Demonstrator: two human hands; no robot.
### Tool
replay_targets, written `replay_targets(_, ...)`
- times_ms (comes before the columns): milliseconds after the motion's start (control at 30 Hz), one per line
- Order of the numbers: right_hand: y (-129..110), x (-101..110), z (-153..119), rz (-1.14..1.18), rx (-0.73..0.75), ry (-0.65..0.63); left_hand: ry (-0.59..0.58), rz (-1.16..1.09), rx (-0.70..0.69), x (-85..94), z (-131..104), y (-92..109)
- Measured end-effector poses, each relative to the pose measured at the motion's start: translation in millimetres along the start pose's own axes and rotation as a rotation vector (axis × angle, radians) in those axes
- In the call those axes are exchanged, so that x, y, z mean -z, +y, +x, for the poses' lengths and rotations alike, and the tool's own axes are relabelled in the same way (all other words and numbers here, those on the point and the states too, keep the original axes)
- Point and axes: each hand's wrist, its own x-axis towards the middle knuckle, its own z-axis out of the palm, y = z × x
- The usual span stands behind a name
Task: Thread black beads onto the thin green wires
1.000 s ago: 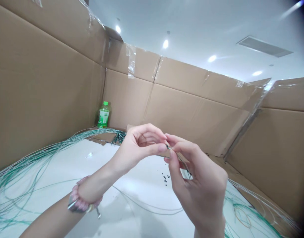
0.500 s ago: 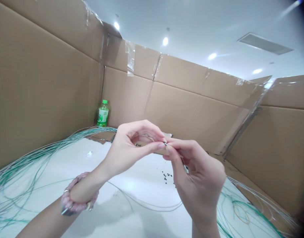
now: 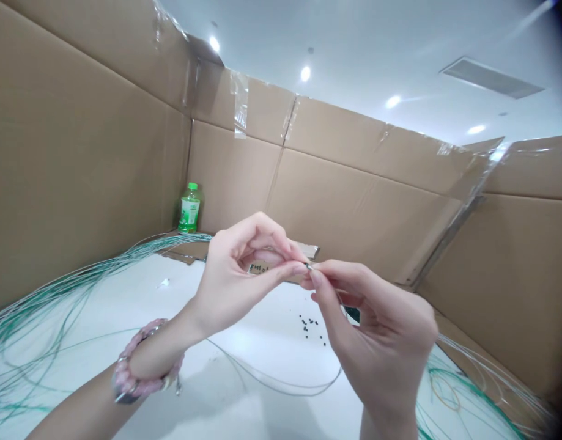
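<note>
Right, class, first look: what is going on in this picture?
A person sits inside tall cardboard walls, working over a white table. The left hand and right hand meet fingertip to fingertip, pinching the end of a thin wire. Green wires arc across the table's left side, small black beads lie beneath the hands, and a green bottle stands in the far corner.

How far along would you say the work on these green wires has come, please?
In hand: both hands, left and right, pinch one thin wire's tip. Small black beads lie loose on the white table. The large bundle of green wires seemingly remains; finished pieces can't be told apart.
</note>
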Motion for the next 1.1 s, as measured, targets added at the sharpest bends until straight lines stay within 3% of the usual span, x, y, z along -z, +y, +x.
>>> replay_targets(300,-1,8,2,-0.203,0.113,-0.069,-0.048,0.290,-0.215,3.8,-1,-1)
replay_targets(500,3,10,2,-0.250,0.151,-0.096,-0.169,0.561,-0.323,13.1,2,3)
replay_targets(667,5,10,2,-0.242,0.143,-0.121,-0.191,0.586,-0.378,13.0,2,1)
replay_targets(800,8,12,5,-0.108,0.025,-0.141,-0.213,0.467,-0.358,14.5,2,0)
replay_targets(933,13,13,7,0.108,-0.096,-0.147,-0.219,0.353,-0.244,13.6,4,1)
replay_targets(1100,15,9,8,0.160,-0.094,-0.144,-0.141,0.283,-0.128,8.4,4,2)
